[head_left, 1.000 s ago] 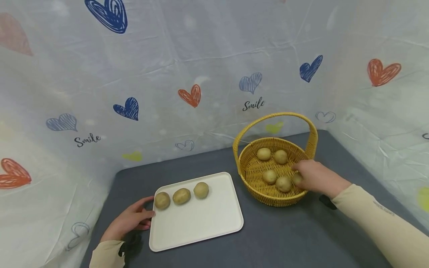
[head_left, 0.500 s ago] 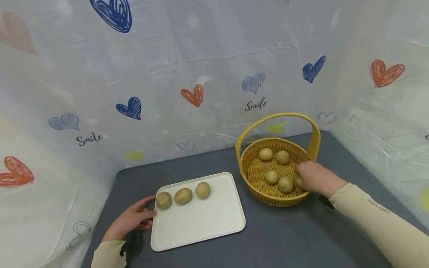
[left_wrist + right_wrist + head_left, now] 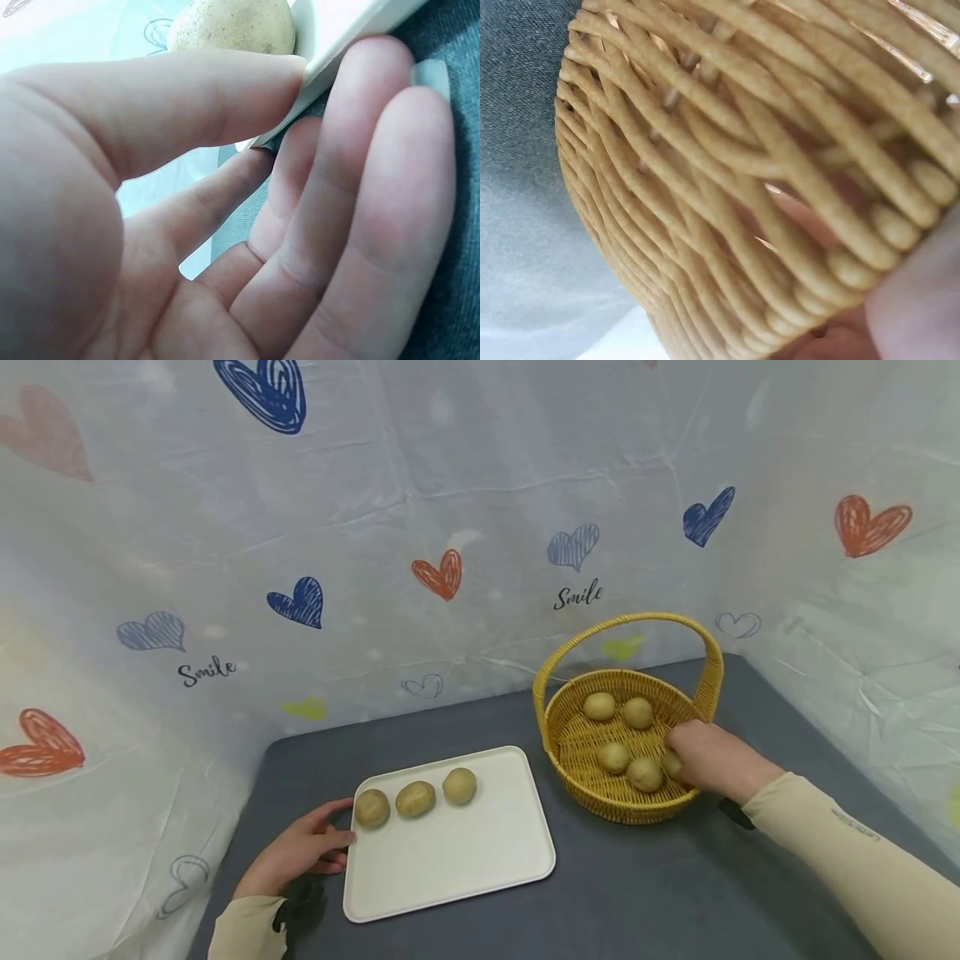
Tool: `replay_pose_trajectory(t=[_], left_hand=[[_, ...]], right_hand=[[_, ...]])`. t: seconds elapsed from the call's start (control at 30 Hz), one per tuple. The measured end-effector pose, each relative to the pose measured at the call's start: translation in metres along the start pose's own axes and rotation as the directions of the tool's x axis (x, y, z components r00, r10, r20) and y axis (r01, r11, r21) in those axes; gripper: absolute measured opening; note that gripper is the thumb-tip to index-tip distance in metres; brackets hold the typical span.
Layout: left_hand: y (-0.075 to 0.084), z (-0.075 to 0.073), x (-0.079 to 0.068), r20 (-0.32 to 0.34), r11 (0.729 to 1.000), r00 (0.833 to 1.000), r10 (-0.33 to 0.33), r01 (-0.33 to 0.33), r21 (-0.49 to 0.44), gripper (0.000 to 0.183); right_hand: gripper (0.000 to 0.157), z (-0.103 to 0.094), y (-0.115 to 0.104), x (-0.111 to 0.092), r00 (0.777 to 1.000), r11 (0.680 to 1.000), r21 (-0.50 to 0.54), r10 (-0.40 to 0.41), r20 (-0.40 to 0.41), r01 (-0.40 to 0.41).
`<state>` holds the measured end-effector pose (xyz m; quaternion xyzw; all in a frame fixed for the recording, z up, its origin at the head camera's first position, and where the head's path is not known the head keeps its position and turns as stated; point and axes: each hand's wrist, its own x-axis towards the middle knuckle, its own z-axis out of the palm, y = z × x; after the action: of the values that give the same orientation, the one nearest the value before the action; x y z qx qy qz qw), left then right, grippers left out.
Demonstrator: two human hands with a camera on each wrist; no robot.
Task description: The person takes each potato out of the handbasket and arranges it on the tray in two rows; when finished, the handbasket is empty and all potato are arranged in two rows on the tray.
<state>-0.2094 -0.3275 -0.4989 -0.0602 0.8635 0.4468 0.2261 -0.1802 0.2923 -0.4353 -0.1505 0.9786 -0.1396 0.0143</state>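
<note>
My left hand (image 3: 300, 852) rests against the left edge of a white tray (image 3: 465, 852). In the left wrist view its thumb (image 3: 247, 112) touches the rim, and the other fingers lie loosely bent beside it. Three potatoes sit in a row along the tray's far side, one a potato (image 3: 416, 798) in the middle. My right hand (image 3: 716, 762) reaches over the near right rim of a yellow wicker basket (image 3: 592, 787) and grips a potato (image 3: 672, 766), partly hidden by the hand. Several other potatoes lie in the basket, among them a potato (image 3: 645, 774) beside the gripped one.
The basket's tall arched handle (image 3: 630, 618) rises over its opening. A dark grey cloth (image 3: 600, 893) covers the table. Behind and at the sides hangs a white curtain (image 3: 360, 568) printed with hearts. The basket's woven wall (image 3: 727, 172) fills most of the right wrist view.
The right hand has settled lower around the potato at the basket's right side. The left hand keeps its place at the tray. The whole head view has shifted slightly.
</note>
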Motion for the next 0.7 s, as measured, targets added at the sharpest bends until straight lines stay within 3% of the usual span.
replay_pose_trajectory(t=[0.2,0.4,0.57,0.7], left_hand=[[0.002,-0.004,-0.001,0.002,1.000,1.000,0.001,-0.001,0.012,0.080],[0.000,-0.006,-0.005,-0.003,1.000,1.000,-0.022,0.022,0.016,0.080],[0.003,-0.006,-0.003,0.024,1.000,1.000,0.003,-0.003,-0.002,0.081],[0.008,-0.006,-0.001,0.041,1.000,0.999,0.022,-0.022,-0.013,0.083]], right_hand=[[0.031,-0.005,-0.005,-0.002,0.996,1.000,-0.013,-0.020,-0.082,0.019],[0.010,-0.011,-0.018,-0.004,0.987,0.998,0.004,-0.060,-0.150,0.062],[0.018,-0.018,-0.046,-0.004,0.980,0.995,0.053,-0.073,-0.187,0.084],[0.030,-0.017,-0.074,-0.001,0.961,0.989,0.047,-0.125,-0.246,0.141]])
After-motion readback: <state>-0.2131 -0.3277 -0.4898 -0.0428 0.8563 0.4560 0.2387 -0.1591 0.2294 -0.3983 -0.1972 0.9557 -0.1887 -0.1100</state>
